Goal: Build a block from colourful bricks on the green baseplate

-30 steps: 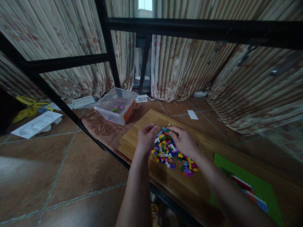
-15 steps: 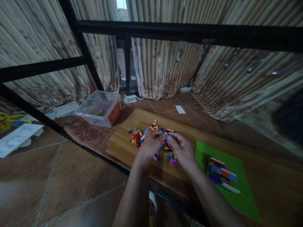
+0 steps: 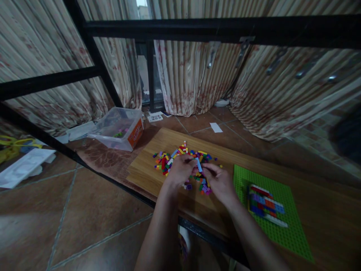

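Observation:
Over a loose pile of small colourful toy bricks point(image 3: 163, 163), I hold a long light-blue brick point(image 3: 199, 165) at a slant. My left hand point(image 3: 182, 170) pinches it from the left side. On the other side, the fingertips of my right hand point(image 3: 221, 184) close at its lower end. Both hands partly cover the pile. To the right lies a green studded baseplate point(image 3: 284, 233), bearing a flat build point(image 3: 266, 205) of red, blue, purple, orange and white bricks.
The wooden board point(image 3: 143, 169) carries the pile and baseplate. A clear plastic tub point(image 3: 115, 130) with some bricks inside stands beyond its left end. A black metal frame point(image 3: 118, 188) crosses in front and at left. White packaging point(image 3: 24, 167) lies far left.
My right hand has shifted slightly down and right, and its fingers have opened a little around the brick. The light-blue brick now shows more fully. The view has tilted slightly.

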Motion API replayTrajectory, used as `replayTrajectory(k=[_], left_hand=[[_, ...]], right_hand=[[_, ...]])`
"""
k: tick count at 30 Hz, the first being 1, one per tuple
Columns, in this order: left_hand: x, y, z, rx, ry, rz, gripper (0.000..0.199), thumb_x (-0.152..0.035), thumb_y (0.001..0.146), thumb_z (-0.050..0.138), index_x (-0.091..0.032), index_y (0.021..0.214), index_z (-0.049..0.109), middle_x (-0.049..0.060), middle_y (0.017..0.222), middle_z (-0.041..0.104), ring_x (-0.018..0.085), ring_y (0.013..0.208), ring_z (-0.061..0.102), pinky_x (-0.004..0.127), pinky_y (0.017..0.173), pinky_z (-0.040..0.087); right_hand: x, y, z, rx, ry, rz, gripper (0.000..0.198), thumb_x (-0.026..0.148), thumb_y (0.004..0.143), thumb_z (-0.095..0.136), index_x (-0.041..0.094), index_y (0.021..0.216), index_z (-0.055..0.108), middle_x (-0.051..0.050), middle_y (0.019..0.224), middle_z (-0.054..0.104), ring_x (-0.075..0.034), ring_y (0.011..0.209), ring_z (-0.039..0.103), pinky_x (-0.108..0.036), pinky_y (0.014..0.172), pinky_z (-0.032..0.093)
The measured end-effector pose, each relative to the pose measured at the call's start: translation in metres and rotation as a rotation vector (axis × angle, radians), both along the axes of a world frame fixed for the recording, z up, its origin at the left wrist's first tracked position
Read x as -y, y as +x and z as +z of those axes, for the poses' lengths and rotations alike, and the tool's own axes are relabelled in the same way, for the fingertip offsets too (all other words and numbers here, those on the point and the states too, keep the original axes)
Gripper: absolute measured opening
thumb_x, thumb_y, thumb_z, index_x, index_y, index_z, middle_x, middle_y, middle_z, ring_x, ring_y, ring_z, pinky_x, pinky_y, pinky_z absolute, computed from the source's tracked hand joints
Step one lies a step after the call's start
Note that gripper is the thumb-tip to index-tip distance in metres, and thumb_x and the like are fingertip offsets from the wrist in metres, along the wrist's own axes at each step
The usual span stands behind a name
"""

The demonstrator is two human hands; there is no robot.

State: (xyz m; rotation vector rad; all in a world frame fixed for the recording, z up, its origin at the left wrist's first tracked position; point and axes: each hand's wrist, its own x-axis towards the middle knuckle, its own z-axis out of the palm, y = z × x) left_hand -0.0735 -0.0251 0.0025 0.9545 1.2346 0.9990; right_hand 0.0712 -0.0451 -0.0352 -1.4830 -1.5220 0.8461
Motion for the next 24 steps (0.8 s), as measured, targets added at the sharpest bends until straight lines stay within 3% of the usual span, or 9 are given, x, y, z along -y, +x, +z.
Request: replayTrajectory(k=[3, 6, 10, 14, 17, 24], left_hand=[[-0.002, 0.000, -0.006, -0.071, 0.023, -0.014, 0.014, -0.016, 0.079, 0.058, -0.014, 0.066, 0.061, -0.001, 0.055, 0.058, 0.010, 0.049, 0.056, 0.020, 0.051, 0.045], [-0.005, -0.001, -0.013, -0.141, 0.061, -0.020, 0.013, -0.021, 0.079, 0.057, -0.015, 0.069, 0.063, -0.001, 0.055, 0.058, 0.011, 0.048, 0.053, 0.022, 0.050, 0.043], [-0.005, 0.002, -0.019, -0.174, 0.098, 0.013, 0.015, -0.024, 0.078, 0.057, -0.016, 0.067, 0.062, -0.001, 0.055, 0.057, 0.010, 0.048, 0.051, 0.022, 0.051, 0.041], [-0.004, 0.012, -0.021, -0.097, 0.159, 0.010, 0.018, -0.023, 0.078, 0.053, -0.017, 0.061, 0.058, -0.002, 0.054, 0.054, 0.010, 0.050, 0.050, 0.021, 0.050, 0.039], [-0.003, 0.018, -0.020, -0.043, 0.137, 0.010, 0.016, -0.022, 0.076, 0.054, -0.017, 0.061, 0.056, -0.003, 0.053, 0.052, 0.009, 0.049, 0.048, 0.022, 0.050, 0.040], [0.001, 0.016, -0.012, 0.088, 0.086, 0.005, 0.019, -0.021, 0.075, 0.057, -0.016, 0.056, 0.055, -0.004, 0.049, 0.050, 0.008, 0.043, 0.044, 0.022, 0.048, 0.039]], right_hand=[[0.002, 0.000, -0.003, 0.169, -0.004, 0.018, 0.027, 0.031, 0.083, 0.054, 0.022, 0.101, 0.073, -0.006, 0.090, 0.075, -0.021, 0.073, 0.068, -0.034, 0.069, 0.050], [0.003, 0.000, 0.000, 0.189, 0.025, 0.017, 0.028, 0.029, 0.083, 0.053, 0.024, 0.102, 0.073, -0.005, 0.093, 0.075, -0.021, 0.077, 0.068, -0.034, 0.071, 0.050], [0.003, -0.001, 0.008, 0.001, -0.068, -0.061, 0.034, 0.044, 0.084, 0.055, 0.021, 0.101, 0.073, -0.005, 0.079, 0.074, -0.020, 0.069, 0.067, -0.030, 0.060, 0.049], [0.006, -0.008, 0.013, -0.238, -0.171, -0.098, 0.046, 0.061, 0.071, 0.067, 0.019, 0.088, 0.071, -0.001, 0.063, 0.066, -0.014, 0.051, 0.056, -0.024, 0.045, 0.040], [0.010, -0.013, 0.016, -0.414, -0.195, -0.123, 0.046, 0.061, 0.061, 0.076, 0.019, 0.076, 0.068, 0.000, 0.059, 0.062, -0.010, 0.048, 0.050, -0.021, 0.043, 0.039], [0.013, -0.018, 0.021, -0.657, -0.276, -0.094, 0.040, 0.051, 0.054, 0.084, 0.018, 0.067, 0.066, 0.001, 0.060, 0.061, -0.007, 0.047, 0.049, -0.019, 0.042, 0.037]])
